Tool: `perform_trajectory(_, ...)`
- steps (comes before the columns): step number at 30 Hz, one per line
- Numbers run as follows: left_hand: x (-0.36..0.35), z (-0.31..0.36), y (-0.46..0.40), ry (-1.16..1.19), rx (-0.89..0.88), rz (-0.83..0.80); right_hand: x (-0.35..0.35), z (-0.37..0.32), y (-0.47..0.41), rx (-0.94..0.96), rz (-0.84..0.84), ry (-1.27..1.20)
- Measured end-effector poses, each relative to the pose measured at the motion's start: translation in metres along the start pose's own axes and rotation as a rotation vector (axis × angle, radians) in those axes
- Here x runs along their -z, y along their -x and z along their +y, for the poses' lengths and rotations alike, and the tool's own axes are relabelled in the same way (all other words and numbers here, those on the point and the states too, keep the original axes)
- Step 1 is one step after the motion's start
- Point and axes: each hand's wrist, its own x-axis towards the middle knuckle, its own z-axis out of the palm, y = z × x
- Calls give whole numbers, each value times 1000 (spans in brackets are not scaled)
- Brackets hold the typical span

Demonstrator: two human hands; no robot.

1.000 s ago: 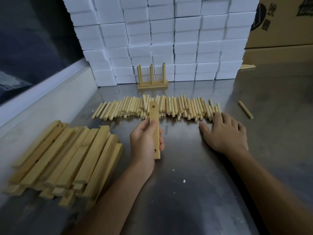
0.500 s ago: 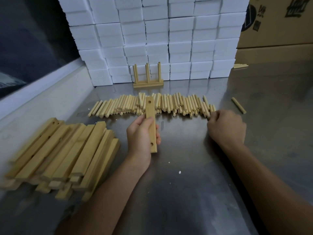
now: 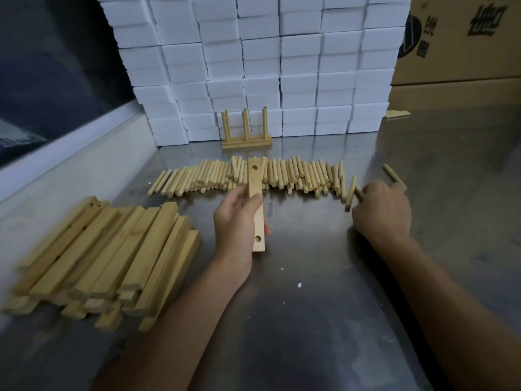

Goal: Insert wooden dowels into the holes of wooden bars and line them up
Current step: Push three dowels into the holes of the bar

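Now L hand grips flat bar (two round holes), R hand round dowel

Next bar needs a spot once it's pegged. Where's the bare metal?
Free: beside the finished bar along the white blocks, and the near tabletop between the forearms. Crowded: the dowel row and bar pile.
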Motion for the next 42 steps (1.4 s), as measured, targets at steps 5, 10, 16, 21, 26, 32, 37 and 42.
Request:
perform_trajectory(5, -1, 1, 0, -7, 3, -5, 1, 1, -4, 33, 60, -90)
perform_trajectory(10, -2, 1, 3, -34, -6, -41, -1, -12, 0, 169, 72, -245)
perform_trajectory(16, -4, 0, 4, -74, -47, -52, -1, -31, 17, 359, 20, -426)
perform_trajectory(21, -5, 0, 6, -91, -88, -60, -3, -43, 32, 563, -51, -490)
perform_trajectory(26, -6, -1, 5, -111, -111, -58, -7, -42, 32, 686, -52, -468)
perform_trajectory(32, -4, -2, 4, -175, -146, -41, -8, -41, 32, 717, 49, -467)
perform_trajectory(37, -2, -7, 4, -203, -181, -53, -7, -43, 34, 724, 43, -456)
perform_trajectory(42, 0, -10, 2, -422, -378, -24, -3, -42, 33, 732, 119, -432)
